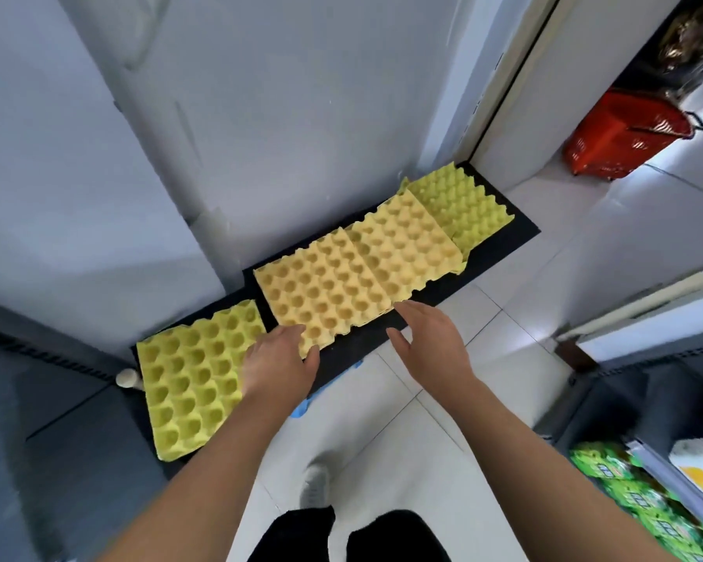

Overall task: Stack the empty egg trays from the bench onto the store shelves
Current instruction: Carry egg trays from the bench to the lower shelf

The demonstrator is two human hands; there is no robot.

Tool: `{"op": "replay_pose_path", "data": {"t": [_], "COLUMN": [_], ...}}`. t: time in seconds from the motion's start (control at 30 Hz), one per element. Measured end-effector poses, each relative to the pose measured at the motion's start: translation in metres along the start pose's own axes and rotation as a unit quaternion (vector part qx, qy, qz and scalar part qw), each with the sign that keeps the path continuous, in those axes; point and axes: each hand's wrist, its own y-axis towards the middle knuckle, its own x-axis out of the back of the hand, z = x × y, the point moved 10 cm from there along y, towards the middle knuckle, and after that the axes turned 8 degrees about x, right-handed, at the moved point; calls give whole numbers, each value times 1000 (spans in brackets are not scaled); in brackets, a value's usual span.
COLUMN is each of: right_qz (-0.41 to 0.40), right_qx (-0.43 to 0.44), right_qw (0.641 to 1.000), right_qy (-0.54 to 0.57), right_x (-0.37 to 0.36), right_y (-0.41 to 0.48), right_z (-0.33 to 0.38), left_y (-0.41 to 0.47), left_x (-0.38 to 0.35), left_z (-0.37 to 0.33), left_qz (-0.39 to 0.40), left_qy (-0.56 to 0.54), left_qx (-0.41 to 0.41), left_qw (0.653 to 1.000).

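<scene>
While the person is standing in front of the low black bench [500, 241], the head view is showing four empty egg trays lying in a row along it, against the pale wall [260, 115]. Nearest left, a yellow-green tray [197, 379] is sitting cups-up. Next along is lying an orange tray [321, 294], then a second orange tray [406, 245] touching its far side, then a far yellow-green tray [463, 200] lying bumps-up, partly tucked under the second orange one. The left hand [279, 361] is resting on the near-left corner of the first orange tray: fingers fairly straight and close together over the corner, thumb [314, 354] spread away and touching the tray's near edge, nothing curled round it. The right hand [431, 342] is hovering over the bench's front edge, fingers relaxed and slightly spread, thumb out, holding nothing, fingertips just beside that same tray's near-right corner; contact cannot be told. A red shopping basket [626, 131] is standing on the floor at far right, well apart from the bench. Green packs [642, 496] are lying at lower right. A grey shoe [315, 484] is showing between the forearms
</scene>
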Motion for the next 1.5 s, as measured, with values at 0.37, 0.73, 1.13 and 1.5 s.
{"op": "replay_pose_path", "data": {"t": [0.37,0.73,1.13,1.5], "right_qz": [162,258,212,173], "right_qx": [6,-1,-32,-55], "right_qw": [986,965,975,977], "right_qy": [29,45,64,113], "right_x": [-116,-256,-311,-269], "right_y": [117,183,196,208], "right_z": [-107,-188,-216,-191], "left_y": [107,174,199,186], "left_x": [-103,-231,-291,-231], "left_z": [20,81,114,106], "left_qz": [67,107,84,11], "left_qy": [-23,-109,-183,-219], "left_qx": [156,304,346,313], "left_qw": [985,940,917,924]}}
